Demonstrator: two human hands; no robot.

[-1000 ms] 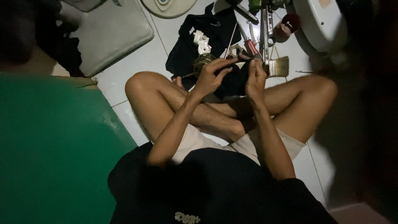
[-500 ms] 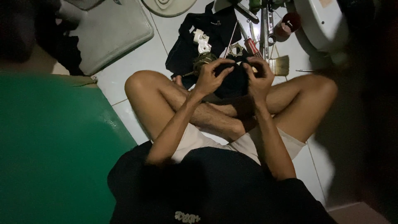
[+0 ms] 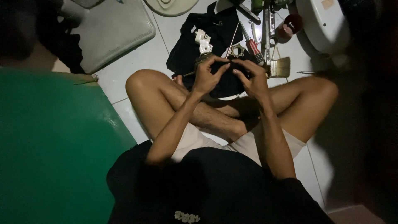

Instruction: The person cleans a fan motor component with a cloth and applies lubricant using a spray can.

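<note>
black cloth (image 3: 195, 39) | red-handled screwdriver (image 3: 253, 49) | green panel (image 3: 49, 145) | white floor tiles (image 3: 137, 62)

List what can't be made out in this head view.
- Dark part held between left hand and right hand: shape lost in shadow, fingers cover it.
- White housing: cut off by the top edge.
- Right side of the view: too dark.
- Tools on the floor: partly cropped at the top.

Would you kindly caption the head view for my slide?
Seated cross-legged, left hand and right hand hold a small dark part above tools.
</note>
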